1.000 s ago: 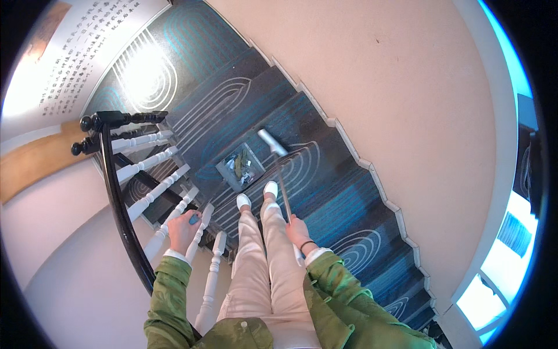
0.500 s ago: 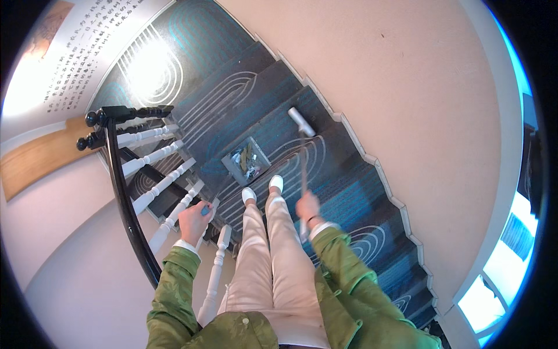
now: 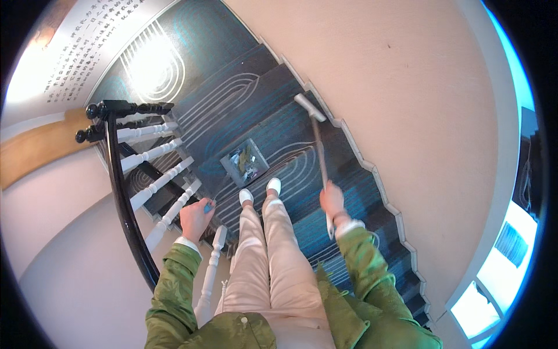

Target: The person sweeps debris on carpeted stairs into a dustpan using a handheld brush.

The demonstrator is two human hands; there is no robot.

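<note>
Dark grey stair carpet is streaked with teal and patterned with pale nested arches. The jacket is leaf green, faintly mottled; the trousers cream, the shoes white. Left of frame, the handrail is black, its balusters white. Mid-frame, the tray is grey, the long-handled tool's head whitish. At right, the big wall is peachy beige.

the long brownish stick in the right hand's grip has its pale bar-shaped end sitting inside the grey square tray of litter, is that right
Not quite: the pale bar-shaped end is outside the grey square tray of litter, over near the beige wall, as the head view shows. The long brownish stick is indeed in the right hand's grip.
</note>
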